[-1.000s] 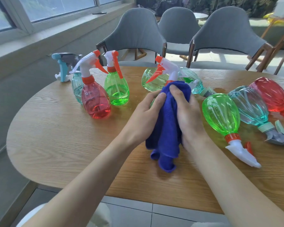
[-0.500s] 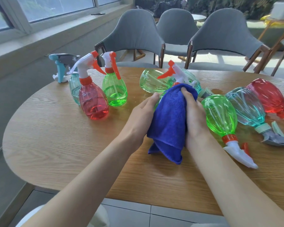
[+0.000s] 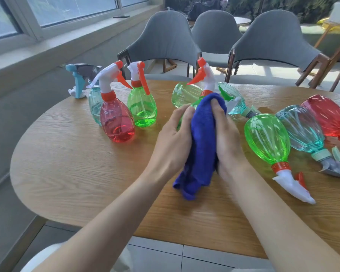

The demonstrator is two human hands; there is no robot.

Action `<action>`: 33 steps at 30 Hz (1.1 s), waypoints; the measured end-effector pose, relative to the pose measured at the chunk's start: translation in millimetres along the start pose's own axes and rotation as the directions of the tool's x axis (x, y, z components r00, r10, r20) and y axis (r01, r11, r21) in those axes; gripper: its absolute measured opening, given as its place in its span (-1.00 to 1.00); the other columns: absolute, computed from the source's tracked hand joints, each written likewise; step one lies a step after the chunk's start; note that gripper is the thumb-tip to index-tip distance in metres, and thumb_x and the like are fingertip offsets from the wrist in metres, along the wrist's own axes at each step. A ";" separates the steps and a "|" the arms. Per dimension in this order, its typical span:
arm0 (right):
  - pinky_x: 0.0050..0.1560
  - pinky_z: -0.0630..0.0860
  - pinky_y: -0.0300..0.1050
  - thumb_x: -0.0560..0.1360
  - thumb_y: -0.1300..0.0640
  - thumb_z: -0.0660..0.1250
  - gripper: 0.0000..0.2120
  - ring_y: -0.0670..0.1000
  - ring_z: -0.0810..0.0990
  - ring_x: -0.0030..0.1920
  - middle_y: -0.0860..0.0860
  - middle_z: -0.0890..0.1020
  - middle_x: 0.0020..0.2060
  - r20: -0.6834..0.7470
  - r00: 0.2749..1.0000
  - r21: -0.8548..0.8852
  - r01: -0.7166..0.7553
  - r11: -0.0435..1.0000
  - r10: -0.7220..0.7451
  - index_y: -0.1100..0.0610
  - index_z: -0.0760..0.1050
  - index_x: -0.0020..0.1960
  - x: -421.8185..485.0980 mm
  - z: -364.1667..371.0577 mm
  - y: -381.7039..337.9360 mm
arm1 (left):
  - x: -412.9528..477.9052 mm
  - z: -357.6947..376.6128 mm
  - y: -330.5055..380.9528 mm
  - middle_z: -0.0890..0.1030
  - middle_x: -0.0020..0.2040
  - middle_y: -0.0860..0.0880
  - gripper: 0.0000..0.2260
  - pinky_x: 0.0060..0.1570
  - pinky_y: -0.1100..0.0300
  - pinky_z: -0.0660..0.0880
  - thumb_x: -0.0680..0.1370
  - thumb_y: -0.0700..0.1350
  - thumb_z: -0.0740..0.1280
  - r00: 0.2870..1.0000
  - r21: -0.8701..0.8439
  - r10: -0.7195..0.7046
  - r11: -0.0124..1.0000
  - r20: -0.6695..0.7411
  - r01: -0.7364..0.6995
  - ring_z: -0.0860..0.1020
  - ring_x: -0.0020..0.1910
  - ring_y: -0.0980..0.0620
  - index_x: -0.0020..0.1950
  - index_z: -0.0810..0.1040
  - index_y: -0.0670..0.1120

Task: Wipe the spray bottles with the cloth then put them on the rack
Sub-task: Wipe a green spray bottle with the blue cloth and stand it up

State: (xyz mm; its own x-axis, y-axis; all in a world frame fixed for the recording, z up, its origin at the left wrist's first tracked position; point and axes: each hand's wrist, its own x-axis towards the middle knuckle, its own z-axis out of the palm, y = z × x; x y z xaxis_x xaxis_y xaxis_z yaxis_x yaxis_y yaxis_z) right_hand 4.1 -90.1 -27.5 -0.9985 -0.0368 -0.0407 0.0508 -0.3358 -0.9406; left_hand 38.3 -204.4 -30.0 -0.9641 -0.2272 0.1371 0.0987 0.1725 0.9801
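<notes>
- Wooden table [image 3: 71,163], grey chairs [image 3: 165,42] beyond.
- Green spray bottle [image 3: 206,79] stands upright between my palms, nozzle topmost.
- My left hand [image 3: 173,142] curls round its bare side; my right hand [image 3: 227,138] clamps the cloth [image 3: 202,138] against it.

From my remote seat I saw that the cloth [image 3: 202,134] was deep blue; the wrapped bottle [image 3: 208,81] showed green, with a white sprayer and orange trigger; the upright red bottle [image 3: 117,122] and upright green bottle [image 3: 142,108] had white heads, orange collars and orange triggers; the upright teal bottle [image 3: 94,105] was pale, its head blue and grey; the lying green bottle [image 3: 267,138], lying teal bottle [image 3: 302,128] and lying red bottle [image 3: 326,114] were translucent and ribbed; the tabletop [image 3: 77,163] was light brown with wood grain; the chairs [image 3: 165,40] were grey.
</notes>
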 end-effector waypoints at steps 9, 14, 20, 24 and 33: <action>0.27 0.60 0.05 0.48 -0.24 0.45 -0.50 0.02 0.71 0.16 0.04 0.71 0.14 0.139 0.983 -0.141 0.142 0.980 -0.123 -0.03 0.51 0.31 -7.0 9.6 19.9 | 2.8 -9.1 3.0 0.69 0.22 0.14 -0.64 0.43 0.02 0.47 0.78 0.19 0.11 0.997 0.071 0.039 0.997 -0.064 -0.034 0.62 0.25 0.18 0.41 0.56 0.09; -0.22 0.54 -0.28 0.68 -0.05 0.35 -0.79 -0.17 0.62 -0.34 -0.13 0.65 -0.37 -0.035 0.999 -0.038 0.019 0.999 -0.021 0.05 0.59 -0.05 2.0 -3.9 -12.3 | -12.2 -1.3 4.2 0.51 0.50 0.13 -0.58 0.44 -0.01 0.44 0.77 0.18 0.08 0.963 0.433 0.236 0.861 0.127 -0.268 0.52 0.44 0.06 0.63 0.37 0.18; -0.27 0.53 -0.23 0.70 -0.03 0.32 -0.77 -0.11 0.58 -0.36 -0.09 0.59 -0.37 -0.017 1.000 0.037 -0.010 0.999 0.011 0.06 0.55 -0.08 -9.3 -1.1 -11.5 | -12.0 -0.8 3.0 0.52 0.48 0.13 -0.57 0.37 -0.06 0.48 0.78 0.15 0.01 0.952 0.488 0.284 0.818 0.115 -0.303 0.52 0.42 0.05 0.61 0.40 0.15; -0.23 0.55 -0.16 0.70 0.07 0.31 -0.89 -0.06 0.57 -0.28 -0.02 0.58 -0.28 0.094 0.995 0.091 0.008 0.996 -0.017 0.08 0.53 0.01 -15.4 1.2 -14.8 | -8.1 -4.4 4.3 0.56 0.44 0.13 -0.58 0.42 -0.06 0.45 0.79 0.11 0.00 0.955 0.421 0.288 0.859 0.071 -0.291 0.51 0.44 0.10 0.58 0.45 0.13; -0.26 0.54 -0.14 0.70 0.06 0.28 -0.86 -0.05 0.58 -0.33 -0.01 0.57 -0.31 -0.020 0.999 0.030 0.030 0.999 -0.029 0.14 0.48 0.05 -10.3 -2.0 -12.6 | -9.3 -0.2 -2.0 0.57 0.45 0.15 -0.57 0.40 -0.08 0.46 0.78 0.11 -0.03 0.954 0.429 0.278 0.852 0.112 -0.299 0.52 0.43 0.11 0.56 0.46 0.12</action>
State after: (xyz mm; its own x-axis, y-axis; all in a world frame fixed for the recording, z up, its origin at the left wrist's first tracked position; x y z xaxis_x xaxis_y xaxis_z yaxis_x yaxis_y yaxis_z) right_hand 13.8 -83.6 -15.8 -0.9998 -0.0084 -0.0199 0.0216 -0.3646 -0.9309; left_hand 47.1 -202.9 -33.2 -0.9198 -0.0611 0.3875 0.2670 0.6261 0.7326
